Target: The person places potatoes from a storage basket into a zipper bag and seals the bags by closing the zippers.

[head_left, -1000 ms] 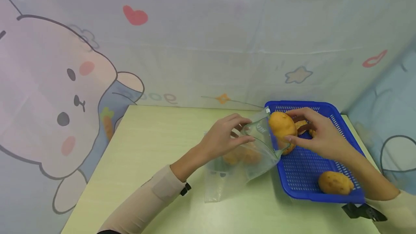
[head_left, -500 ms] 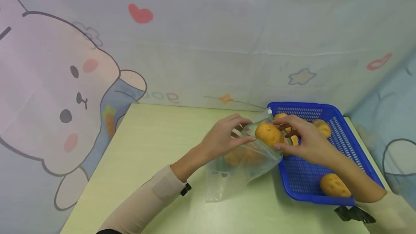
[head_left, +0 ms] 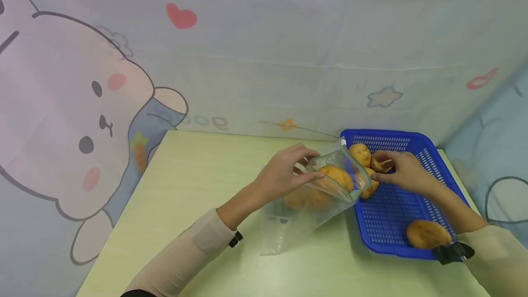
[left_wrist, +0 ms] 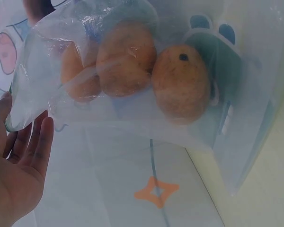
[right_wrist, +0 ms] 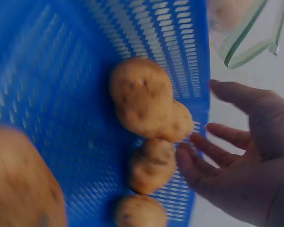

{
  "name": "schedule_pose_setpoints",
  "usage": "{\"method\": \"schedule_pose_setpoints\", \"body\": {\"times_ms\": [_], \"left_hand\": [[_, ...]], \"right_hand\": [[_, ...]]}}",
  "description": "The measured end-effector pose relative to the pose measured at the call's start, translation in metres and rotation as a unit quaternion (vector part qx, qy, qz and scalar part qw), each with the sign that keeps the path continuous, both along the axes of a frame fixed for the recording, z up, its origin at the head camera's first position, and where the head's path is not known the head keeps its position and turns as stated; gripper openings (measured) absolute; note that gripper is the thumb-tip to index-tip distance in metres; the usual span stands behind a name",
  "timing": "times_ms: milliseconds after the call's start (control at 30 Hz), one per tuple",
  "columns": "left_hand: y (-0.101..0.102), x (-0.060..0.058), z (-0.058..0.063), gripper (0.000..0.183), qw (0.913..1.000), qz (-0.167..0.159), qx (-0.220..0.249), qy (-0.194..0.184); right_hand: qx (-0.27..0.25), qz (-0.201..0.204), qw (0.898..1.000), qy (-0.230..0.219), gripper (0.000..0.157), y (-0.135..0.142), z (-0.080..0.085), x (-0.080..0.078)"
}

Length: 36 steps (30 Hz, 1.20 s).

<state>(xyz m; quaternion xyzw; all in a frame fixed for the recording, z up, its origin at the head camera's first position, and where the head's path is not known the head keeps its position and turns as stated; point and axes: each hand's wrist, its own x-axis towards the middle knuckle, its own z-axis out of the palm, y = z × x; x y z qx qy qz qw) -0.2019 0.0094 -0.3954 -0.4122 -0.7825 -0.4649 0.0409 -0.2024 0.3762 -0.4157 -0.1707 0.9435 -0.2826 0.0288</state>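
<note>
My left hand pinches the upper rim of a clear zip bag and holds its mouth open toward the blue basket. Through the plastic I see three potatoes, and the top one lies just inside the mouth. The left hand's fingers lie against the bag's edge. My right hand reaches over the back of the basket with straight fingers and holds nothing. Its fingertips are close to a small potato beside a larger one.
Another potato lies alone at the basket's near right corner. The basket stands at the right edge of a pale green table. A cartoon-printed cloth hangs behind and to both sides.
The right hand carried a potato from the basket into the bag's mouth and let it go. It then drew back, empty, to the potatoes at the back of the basket. The left hand kept its hold.
</note>
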Motion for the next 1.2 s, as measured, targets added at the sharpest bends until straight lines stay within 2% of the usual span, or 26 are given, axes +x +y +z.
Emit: {"method": "schedule_pose_setpoints", "body": {"times_ms": [100, 233, 500, 600, 700, 900, 1067, 1200], "left_hand": [[0.000, 0.000, 0.000, 0.041, 1.0000, -0.001, 0.002, -0.001], [0.001, 0.000, -0.001, 0.042, 1.0000, 0.001, 0.001, 0.002], [0.002, 0.000, -0.002, 0.042, 1.0000, -0.001, 0.002, 0.001], [0.002, 0.000, -0.003, 0.042, 1.0000, 0.000, 0.004, -0.001], [0.003, 0.000, -0.004, 0.043, 1.0000, 0.000, 0.006, -0.002], [0.005, 0.000, -0.004, 0.042, 0.9999, -0.001, 0.005, 0.010], [0.006, -0.003, -0.005, 0.042, 0.9998, -0.005, 0.005, 0.020], [0.007, -0.004, -0.005, 0.042, 0.9997, -0.006, 0.007, 0.021]], "right_hand": [[-0.015, 0.027, 0.999, -0.012, 0.053, 0.002, -0.008, -0.003], [-0.018, 0.039, 0.998, -0.044, 0.055, -0.002, -0.011, -0.007], [-0.004, 0.041, 0.999, -0.034, 0.045, -0.005, -0.022, -0.012], [-0.002, 0.045, 0.998, -0.038, 0.047, -0.007, -0.024, -0.012], [0.013, 0.034, 0.998, -0.050, 0.052, -0.008, -0.024, -0.010], [0.047, 0.023, 0.996, -0.075, 0.047, -0.007, -0.026, -0.007], [0.048, 0.012, 0.996, -0.072, 0.051, -0.007, -0.026, -0.008], [0.052, -0.003, 0.997, -0.060, 0.056, -0.007, -0.019, -0.007]]}}
